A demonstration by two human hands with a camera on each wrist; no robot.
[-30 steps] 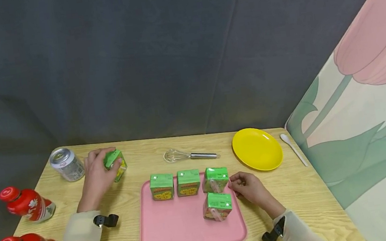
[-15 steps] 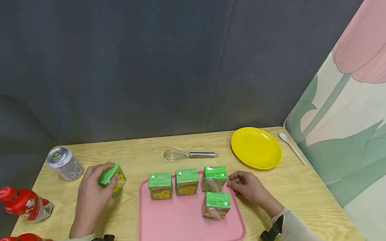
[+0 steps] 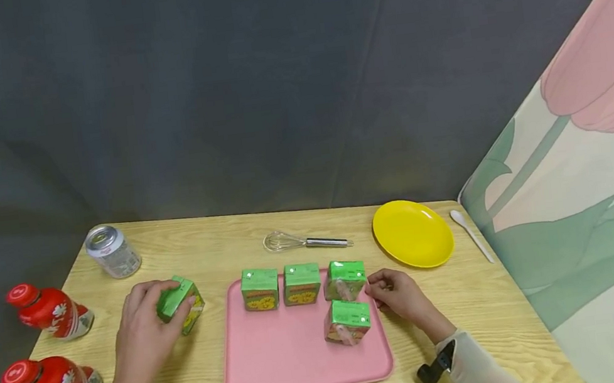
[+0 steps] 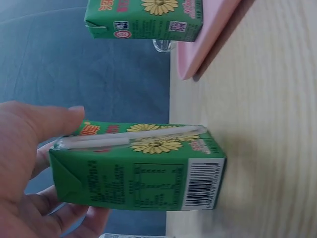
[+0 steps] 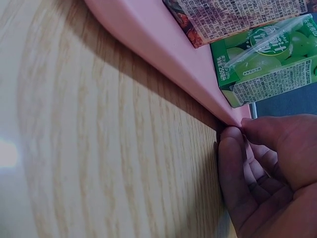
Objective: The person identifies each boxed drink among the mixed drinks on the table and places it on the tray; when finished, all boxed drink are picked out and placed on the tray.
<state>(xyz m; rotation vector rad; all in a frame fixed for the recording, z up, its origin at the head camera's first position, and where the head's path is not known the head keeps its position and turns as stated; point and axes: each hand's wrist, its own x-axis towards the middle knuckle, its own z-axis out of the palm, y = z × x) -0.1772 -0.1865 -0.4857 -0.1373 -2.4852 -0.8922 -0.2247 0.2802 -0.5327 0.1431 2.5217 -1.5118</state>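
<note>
My left hand point(image 3: 141, 337) grips a green drink carton point(image 4: 129, 178) at its upper end, thumb on one side and fingers on the other. The carton is printed with yellow flowers and has a white straw along one edge. It stands upright to the left of the pink tray point(image 3: 282, 374), its base close over the table. My right hand point(image 3: 401, 297) pinches the tray's right rim between thumb and index finger, near the back corner. Beside those fingers sits a green grape-print carton point(image 5: 270, 62) on the tray, with a reddish-brown carton point(image 3: 347, 324) in front of it.
Two flower-print cartons point(image 3: 260, 290) stand along the tray's back edge. Behind lies a whisk point(image 3: 307, 241); a yellow plate point(image 3: 413, 234) and white spoon point(image 3: 471, 236) are at the back right. A silver can point(image 3: 113, 251) and two red-capped bottles point(image 3: 50, 312) stand at the left.
My left hand has drawn the carton nearer to me, away from the can's side toward the tray's left. The right hand has kept its place at the tray rim.
</note>
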